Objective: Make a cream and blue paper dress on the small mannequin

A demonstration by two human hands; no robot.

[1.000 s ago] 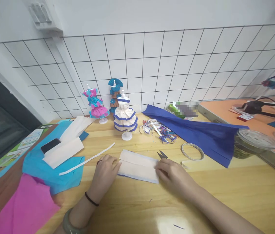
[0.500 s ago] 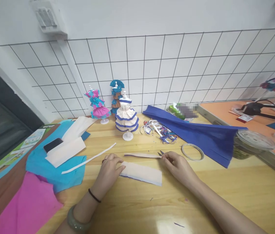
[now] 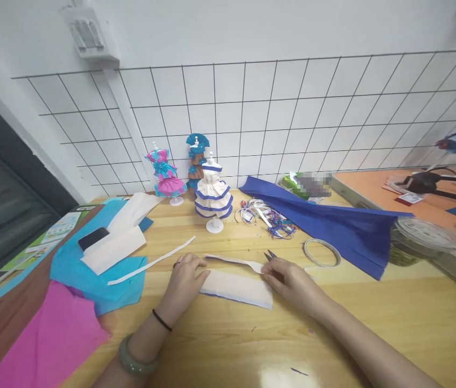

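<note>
A cream crepe-paper piece [image 3: 238, 289] with a blue lower edge lies flat in front of me. Behind it is a narrower cream paper strip [image 3: 228, 261], partly raised and turned on edge. Curled fingers and thumb of my left hand [image 3: 185, 280] grip the left end of the flat piece, near the strip's left end. My right hand [image 3: 288, 277] pinches the strip's right end between thumb and fingers. The dark blades of scissors [image 3: 269, 255] show just beyond the right hand; their handles are hidden.
A cream-and-blue dress on a stand [image 3: 214, 196] is at the back, near two other small dresses. Paper scraps [image 3: 268, 215], blue crepe paper [image 3: 325, 215] and a tape roll [image 3: 322, 253] lie right. Coloured paper sheets [image 3: 54, 334] and a phone [image 3: 93, 238] lie left.
The upper part of the cream paper has come away from the lower piece as a separate strip. My right hand now has the strip's right end; my left hand stays at the left end.
</note>
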